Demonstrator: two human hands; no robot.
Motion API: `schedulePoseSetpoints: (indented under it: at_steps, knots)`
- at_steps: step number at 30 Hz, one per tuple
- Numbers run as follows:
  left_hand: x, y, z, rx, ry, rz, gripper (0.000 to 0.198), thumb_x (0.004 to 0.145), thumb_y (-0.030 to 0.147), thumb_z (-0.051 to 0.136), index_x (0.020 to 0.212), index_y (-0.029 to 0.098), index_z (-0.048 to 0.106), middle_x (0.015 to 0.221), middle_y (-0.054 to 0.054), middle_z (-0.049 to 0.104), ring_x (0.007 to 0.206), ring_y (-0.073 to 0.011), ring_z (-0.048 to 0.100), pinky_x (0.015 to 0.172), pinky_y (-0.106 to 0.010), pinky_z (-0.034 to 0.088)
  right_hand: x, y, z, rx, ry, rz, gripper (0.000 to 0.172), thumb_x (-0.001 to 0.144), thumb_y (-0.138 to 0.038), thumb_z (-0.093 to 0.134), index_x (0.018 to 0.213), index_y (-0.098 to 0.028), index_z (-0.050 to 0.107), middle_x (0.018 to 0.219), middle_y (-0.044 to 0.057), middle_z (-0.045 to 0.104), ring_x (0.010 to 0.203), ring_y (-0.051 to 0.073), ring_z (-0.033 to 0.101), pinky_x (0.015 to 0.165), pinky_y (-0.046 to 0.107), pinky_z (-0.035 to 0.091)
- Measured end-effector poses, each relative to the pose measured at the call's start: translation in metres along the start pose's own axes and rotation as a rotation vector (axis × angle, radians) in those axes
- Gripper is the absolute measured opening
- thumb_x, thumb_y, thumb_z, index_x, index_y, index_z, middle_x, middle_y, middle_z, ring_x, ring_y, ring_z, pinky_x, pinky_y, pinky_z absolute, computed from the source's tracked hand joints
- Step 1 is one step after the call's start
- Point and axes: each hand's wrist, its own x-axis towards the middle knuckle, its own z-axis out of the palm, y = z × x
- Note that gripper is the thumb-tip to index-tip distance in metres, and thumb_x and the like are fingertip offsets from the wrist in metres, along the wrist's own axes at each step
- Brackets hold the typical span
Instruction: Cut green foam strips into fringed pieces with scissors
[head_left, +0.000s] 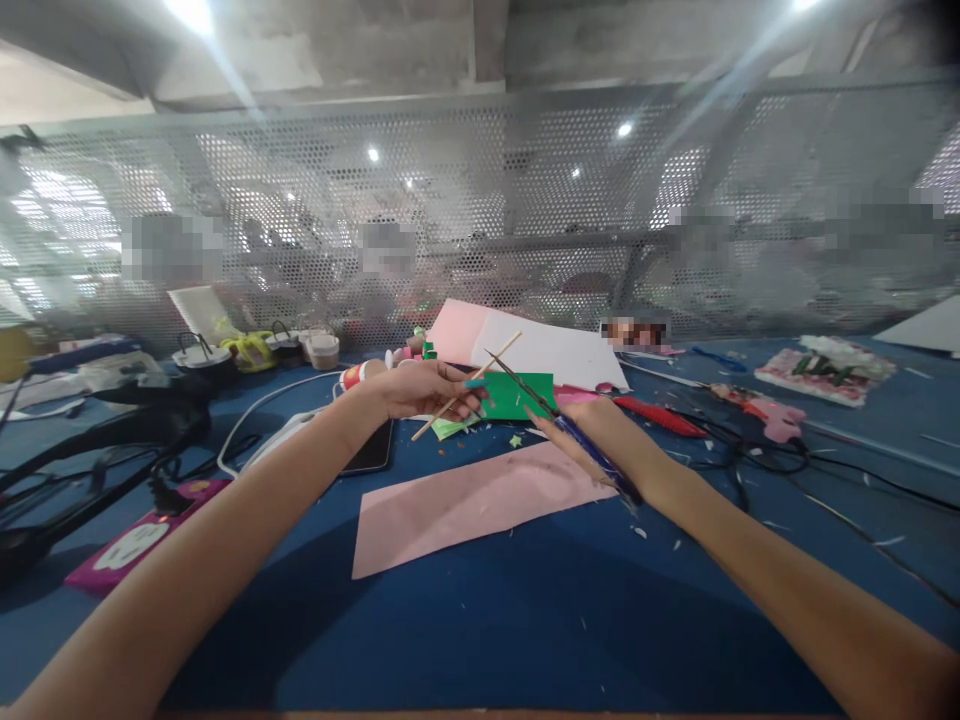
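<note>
My left hand (431, 388) is closed round a thin wooden stick (508, 345) that slants up to the right. A small teal piece (475, 384) shows at its fingertips; I cannot make out what it is. In my right hand (592, 430) lie slim pointed tweezers (581, 440) with a dark blue body, their tip reaching up-left to cross near the stick. Green paper (525, 397) is between the two hands, beyond the fingers. Below them a long pink paper strip (450, 520) lies flat on the blue table (450, 640).
Behind the hands lie white and pink sheets (547, 350). A dark phone (371, 450) is under my left forearm, near a purple power strip (142, 540). To the right are a red tool (664, 415), a pink glue gun (772, 415) and cables. A perforated screen (465, 200) stands behind.
</note>
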Motion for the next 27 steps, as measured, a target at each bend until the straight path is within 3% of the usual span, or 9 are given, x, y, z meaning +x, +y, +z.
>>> schedulePoseSetpoints:
  at_steps: [5,10,13,16,20,22,24,27]
  knots:
    - [0.0,0.004,0.02,0.268,0.281,0.131,0.014,0.074,0.017,0.057,0.079,0.011,0.069,0.066,-0.005,0.067,0.05,-0.0076,0.055,0.055,-0.021,0.047,-0.001,-0.005,0.003,-0.07,-0.013,0.077,0.051,0.089,-0.049,0.034,0.066,-0.014,0.064,0.067,0.014,0.068,0.066,0.022,0.066,0.059,0.025,0.041]
    - [-0.01,0.006,0.051,1.0,0.735,0.307,0.024,0.079,0.017,0.046,0.069,0.014,0.068,0.064,-0.006,0.065,0.065,-0.0151,0.06,0.066,-0.026,0.046,-0.007,-0.021,0.004,-0.103,-0.011,0.137,0.05,0.091,-0.042,0.029,0.066,-0.016,0.063,0.066,0.013,0.068,0.061,0.022,0.065,0.053,0.026,0.037]
    - [-0.011,0.003,0.062,1.256,0.831,0.329,0.026,0.075,0.006,0.044,0.085,0.012,0.067,0.076,-0.01,0.067,0.077,-0.0205,0.062,0.071,-0.03,0.045,-0.01,-0.027,0.004,-0.017,-0.038,0.133,0.052,0.092,-0.04,0.026,0.062,-0.017,0.062,0.055,0.009,0.064,0.051,0.018,0.061,0.049,0.025,0.033]
    - [-0.004,0.0,0.057,1.045,0.687,0.301,0.023,0.08,0.011,0.044,0.084,0.011,0.066,0.08,-0.011,0.068,0.079,-0.0195,0.063,0.074,-0.031,0.046,-0.006,-0.019,0.005,0.054,-0.055,0.121,0.058,0.092,-0.045,0.024,0.056,-0.017,0.059,0.049,0.006,0.06,0.047,0.016,0.057,0.048,0.025,0.032]
    - [0.007,-0.006,0.026,0.299,0.175,0.113,0.019,0.082,0.024,0.052,0.091,0.013,0.064,0.09,-0.009,0.069,0.073,-0.015,0.065,0.071,-0.029,0.051,0.004,0.007,0.007,-0.036,-0.05,-0.024,0.056,0.09,-0.048,0.028,0.056,-0.016,0.059,0.053,0.005,0.06,0.055,0.017,0.06,0.053,0.024,0.034]
    - [0.009,-0.009,0.012,0.061,0.003,0.061,0.017,0.079,0.024,0.057,0.091,0.015,0.065,0.093,-0.007,0.069,0.075,-0.0137,0.065,0.073,-0.029,0.051,0.007,0.017,0.008,-0.053,-0.063,-0.058,0.054,0.09,-0.047,0.03,0.058,-0.016,0.059,0.055,0.006,0.061,0.058,0.017,0.061,0.054,0.024,0.036]
    - [0.011,-0.013,0.005,-0.065,-0.064,0.034,0.014,0.075,0.019,0.061,0.087,0.015,0.067,0.088,-0.005,0.069,0.071,-0.0113,0.064,0.073,-0.027,0.052,0.008,0.021,0.008,-0.09,-0.072,-0.062,0.051,0.089,-0.046,0.033,0.06,-0.016,0.06,0.061,0.008,0.064,0.062,0.019,0.063,0.056,0.024,0.038]
    - [0.014,-0.018,0.007,-0.061,-0.032,0.036,0.008,0.07,0.014,0.063,0.076,0.011,0.068,0.073,-0.004,0.068,0.059,-0.0087,0.06,0.066,-0.024,0.052,0.007,0.019,0.006,-0.191,-0.097,-0.023,0.046,0.089,-0.043,0.036,0.065,-0.015,0.063,0.068,0.013,0.067,0.067,0.022,0.065,0.059,0.025,0.041]
